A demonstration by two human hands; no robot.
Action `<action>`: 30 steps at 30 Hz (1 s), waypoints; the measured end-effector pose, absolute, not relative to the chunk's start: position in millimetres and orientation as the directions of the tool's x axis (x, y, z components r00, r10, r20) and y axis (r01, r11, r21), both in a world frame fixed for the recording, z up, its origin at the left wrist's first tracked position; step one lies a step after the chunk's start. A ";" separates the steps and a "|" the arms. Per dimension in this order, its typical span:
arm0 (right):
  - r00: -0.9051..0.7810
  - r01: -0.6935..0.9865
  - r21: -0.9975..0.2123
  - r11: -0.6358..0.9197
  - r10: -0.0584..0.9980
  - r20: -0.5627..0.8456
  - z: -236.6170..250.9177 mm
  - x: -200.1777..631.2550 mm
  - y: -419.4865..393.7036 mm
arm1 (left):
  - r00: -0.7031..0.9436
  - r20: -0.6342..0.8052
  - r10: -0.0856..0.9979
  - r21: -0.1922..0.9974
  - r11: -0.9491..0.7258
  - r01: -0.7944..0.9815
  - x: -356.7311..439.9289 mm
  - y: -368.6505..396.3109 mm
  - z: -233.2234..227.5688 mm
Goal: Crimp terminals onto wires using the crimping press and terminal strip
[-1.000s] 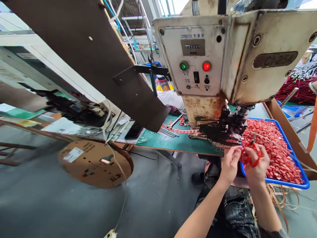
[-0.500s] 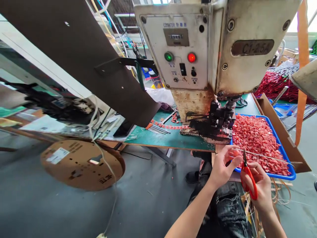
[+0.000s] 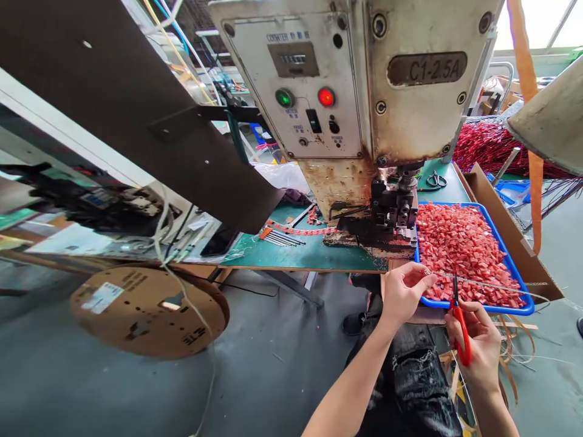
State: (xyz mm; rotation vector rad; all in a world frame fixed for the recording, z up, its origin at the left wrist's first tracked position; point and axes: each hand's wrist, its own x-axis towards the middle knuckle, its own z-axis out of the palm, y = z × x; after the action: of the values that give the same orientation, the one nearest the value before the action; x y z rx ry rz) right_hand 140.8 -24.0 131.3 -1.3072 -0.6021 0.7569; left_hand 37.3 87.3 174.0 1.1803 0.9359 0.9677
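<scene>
My left hand (image 3: 403, 291) pinches the end of a thin pale strip (image 3: 489, 284) that runs right across the front of a blue tray (image 3: 523, 309). My right hand (image 3: 478, 343) grips red-handled scissors (image 3: 460, 325), blades pointing up at the strip just right of my left fingers. The tray is heaped with small red terminal pieces (image 3: 460, 249). Right behind it stands a worn cream press machine (image 3: 364, 91) with a dark applicator head (image 3: 392, 209).
A red terminal strip (image 3: 296, 230) feeds into the press over the green mat (image 3: 296, 252). A brown guide board (image 3: 136, 103) slopes down from the upper left. A cardboard reel (image 3: 146, 309) lies on the grey floor. Black scissors (image 3: 435, 180), red wire bundles (image 3: 492, 149) and a cardboard box (image 3: 514, 243) sit at the right.
My hands have come apart: the right one with the scissors dropped lower and to the right, the left one drew the strip out. The view has swung leftward and down.
</scene>
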 end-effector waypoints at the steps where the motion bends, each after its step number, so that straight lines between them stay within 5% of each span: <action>1: 0.621 -0.191 -0.978 0.083 0.782 -0.055 129.6 142.4 -24.0 | 0.307 -0.071 0.949 0.989 0.107 -0.102 41.6 89.3 171.4; 5: 0.580 -0.277 -0.960 0.030 0.802 -0.143 127.0 151.4 -29.7 | 0.436 -0.101 0.894 0.968 0.190 -0.165 57.7 89.7 165.8; 15: 0.467 -0.235 -0.968 0.092 0.884 -0.030 121.7 175.7 -53.4 | 0.599 -0.132 0.790 0.964 0.243 -0.108 71.3 68.1 177.1; 30: 0.663 -0.186 -0.980 0.070 0.745 -0.073 126.4 169.2 -56.9 | 0.690 -0.176 0.702 0.947 0.312 -0.075 92.6 62.5 171.8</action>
State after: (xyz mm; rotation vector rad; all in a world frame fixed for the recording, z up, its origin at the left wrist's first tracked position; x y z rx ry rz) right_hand 169.2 -56.9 126.4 -1.3256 -0.5259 0.7506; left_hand 92.6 62.5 171.8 1.1502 0.6489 0.5626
